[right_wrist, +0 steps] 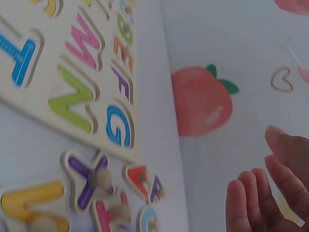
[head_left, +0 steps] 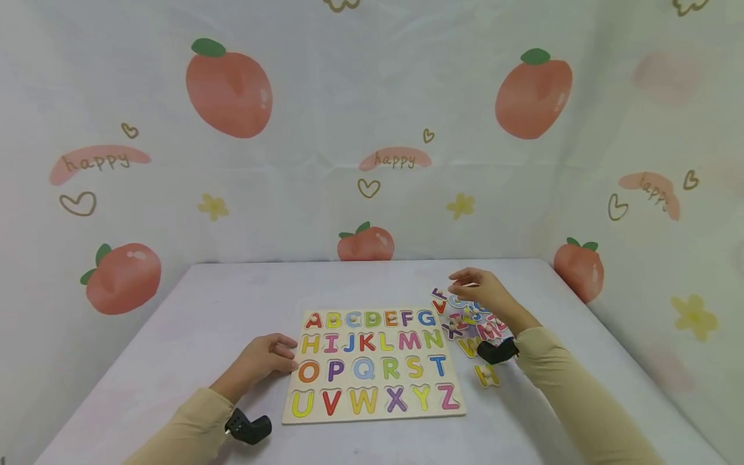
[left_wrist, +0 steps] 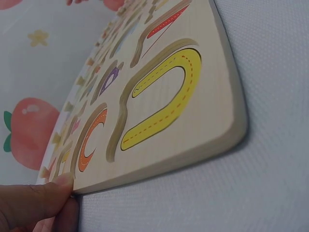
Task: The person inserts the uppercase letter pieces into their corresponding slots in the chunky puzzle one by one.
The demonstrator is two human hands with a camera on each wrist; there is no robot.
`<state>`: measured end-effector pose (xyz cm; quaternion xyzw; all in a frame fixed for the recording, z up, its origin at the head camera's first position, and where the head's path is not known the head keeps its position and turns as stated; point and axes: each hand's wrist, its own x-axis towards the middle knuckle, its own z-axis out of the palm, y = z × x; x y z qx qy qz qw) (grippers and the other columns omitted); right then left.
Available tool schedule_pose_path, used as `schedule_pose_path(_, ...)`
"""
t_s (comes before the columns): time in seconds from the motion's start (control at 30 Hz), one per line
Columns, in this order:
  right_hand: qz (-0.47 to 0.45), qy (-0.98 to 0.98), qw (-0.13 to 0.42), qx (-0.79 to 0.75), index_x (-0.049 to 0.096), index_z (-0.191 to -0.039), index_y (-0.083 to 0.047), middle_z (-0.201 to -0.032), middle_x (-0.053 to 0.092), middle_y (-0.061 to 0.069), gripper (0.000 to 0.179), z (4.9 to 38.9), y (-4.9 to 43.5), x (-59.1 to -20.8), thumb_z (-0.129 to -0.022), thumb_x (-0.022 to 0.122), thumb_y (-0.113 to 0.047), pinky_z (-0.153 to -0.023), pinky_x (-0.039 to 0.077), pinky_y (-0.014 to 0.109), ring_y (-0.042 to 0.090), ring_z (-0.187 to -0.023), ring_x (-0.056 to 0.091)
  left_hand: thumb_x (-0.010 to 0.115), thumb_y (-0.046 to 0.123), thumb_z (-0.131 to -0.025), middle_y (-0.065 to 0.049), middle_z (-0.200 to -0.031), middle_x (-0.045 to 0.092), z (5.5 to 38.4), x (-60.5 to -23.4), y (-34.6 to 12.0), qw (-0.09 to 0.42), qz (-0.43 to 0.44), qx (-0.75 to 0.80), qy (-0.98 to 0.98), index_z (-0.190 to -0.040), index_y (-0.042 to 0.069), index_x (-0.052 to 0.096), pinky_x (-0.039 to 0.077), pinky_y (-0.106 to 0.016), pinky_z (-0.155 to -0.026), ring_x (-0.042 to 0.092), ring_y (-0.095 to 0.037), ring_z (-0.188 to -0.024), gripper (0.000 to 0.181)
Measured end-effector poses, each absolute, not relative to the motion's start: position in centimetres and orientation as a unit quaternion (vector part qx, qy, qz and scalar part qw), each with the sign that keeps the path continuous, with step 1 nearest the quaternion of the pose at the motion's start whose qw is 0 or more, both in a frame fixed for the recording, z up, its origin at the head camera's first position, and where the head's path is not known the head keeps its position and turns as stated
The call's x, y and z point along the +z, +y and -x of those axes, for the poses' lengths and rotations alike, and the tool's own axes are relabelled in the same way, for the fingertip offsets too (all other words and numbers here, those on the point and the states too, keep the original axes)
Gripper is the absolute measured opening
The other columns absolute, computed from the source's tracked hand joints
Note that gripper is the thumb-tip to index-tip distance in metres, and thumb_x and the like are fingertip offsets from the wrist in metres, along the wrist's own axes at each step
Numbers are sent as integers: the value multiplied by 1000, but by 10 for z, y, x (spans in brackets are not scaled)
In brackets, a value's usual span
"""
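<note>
Letter board [head_left: 378,383] laid between hands, its left edge gripped by left hand [head_left: 264,358] with curled fingers and thumb. Right hand [head_left: 482,290] raised right of board—fingers loosely bent, nothing held—over loose letter pieces [head_left: 491,329] scattered beside board's right edge. A to Z printed in four rows on board; F, V, X readable among pieces; "happy" repeated on backdrop [head_left: 314,213] behind board.

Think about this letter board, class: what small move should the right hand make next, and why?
Probably the right hand should pick up the loose F. That hand looks empty and hovers near it; on the board, A through E have knobs, while the F slot shows none, so F seems next alphabetically.
</note>
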<state>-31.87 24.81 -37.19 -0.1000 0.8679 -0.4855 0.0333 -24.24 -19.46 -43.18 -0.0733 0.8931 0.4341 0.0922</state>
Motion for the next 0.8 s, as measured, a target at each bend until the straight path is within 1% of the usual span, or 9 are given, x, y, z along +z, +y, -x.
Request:
schedule_pose_path(0.07, 94, 869, 31, -485, 54, -128, -2, -118, 57, 19, 48, 316, 259, -372, -92, 66, -31, -93, 50, 44, 38, -112, 58, 80, 14, -75, -5, -89, 66, 243, -432, -195, 92, 70, 435, 893, -116, 2, 63, 48, -30, -71, 58, -18, -81, 46)
schedule_pose_path(0.17, 78, 872, 24, -483, 52, -130, -2, -122, 56, 19, 51, 312, 269, -374, -92, 65, -34, -91, 51, 39, 36, -112, 59, 80, 13, -74, -5, -88, 66, 243, -432, -195, 92, 68, 436, 893, -115, 2, 62, 48, -29, -70, 58, -17, -80, 46)
schedule_pose_path(0.27, 75, 869, 17, -488, 50, -132, 0, -127, 55, 22, 52, 310, 276, -378, -93, 64, -32, -90, 52, 36, 39, -114, 58, 80, 13, -74, -4, -87, 66, 244, -433, -195, 92, 67, 436, 893, -115, 2, 62, 48, -29, -69, 57, -17, -80, 46)
schedule_pose_path(0.37, 70, 865, 16, -496, 49, -133, 1, -130, 52, 24, 51, 310, 281, -383, -94, 63, -29, -91, 52, 36, 42, -116, 56, 80, 13, -74, -4, -87, 66, 244, -434, -196, 90, 67, 434, 894, -115, 2, 63, 48, -30, -70, 57, -17, -80, 46)
schedule_pose_path(0.47, 60, 863, 16, -501, 48, -134, 1, -131, 52, 24, 50, 310, 284, -388, -95, 62, -27, -91, 51, 36, 42, -117, 55, 80, 13, -74, -4, -87, 66, 244, -434, -196, 90, 66, 433, 894, -115, 2, 63, 48, -30, -71, 57, -17, -80, 46)
schedule_pose_path(0.63, 54, 858, 10, -510, 47, -135, 3, -130, 51, 24, 52, 313, 289, -395, -95, 61, -27, -89, 52, 32, 40, -117, 55, 80, 13, -75, -5, -88, 66, 243, -433, -195, 92, 70, 433, 894, -116, 2, 62, 49, -32, -72, 58, -17, -81, 46)
schedule_pose_path(0.8, 57, 855, 11, -516, 47, -135, 4, -130, 52, 24, 52, 324, 288, -404, -95, 61, -26, -90, 52, 32, 38, -116, 56, 80, 13, -75, -5, -88, 66, 244, -434, -195, 92, 70, 435, 893, -115, 2, 62, 49, -31, -72, 58, -18, -81, 45)
